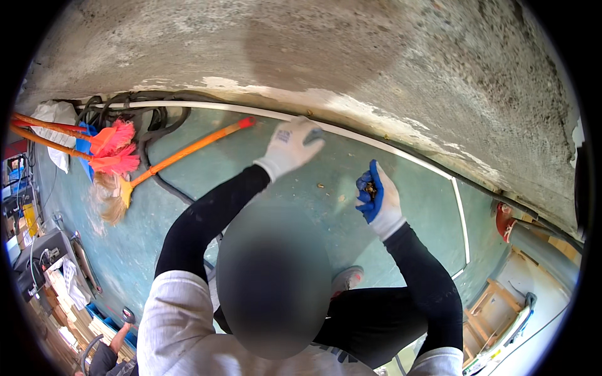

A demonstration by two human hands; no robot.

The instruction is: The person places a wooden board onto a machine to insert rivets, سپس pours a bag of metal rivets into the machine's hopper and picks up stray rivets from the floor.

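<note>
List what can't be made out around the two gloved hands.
- Small brown bits in the blue-palmed right glove, head view: too small to identify.
- White left glove on the white floor strip: its fingers hide any contact.
- Orange-handled broom: bristles overlap pink dusters.

Brooms (113, 153) lie far left on the floor (301, 207); trim strip (376, 141) along the wall (351, 56) base; wooden stool (492, 313) near right; pipe (539, 244) right

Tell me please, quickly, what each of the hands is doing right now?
Left hand: gloved, fingers curled down on the white trim strip; whether it grips cannot be told.
Right hand: cupped palm-up, holding small brown bits.
</note>
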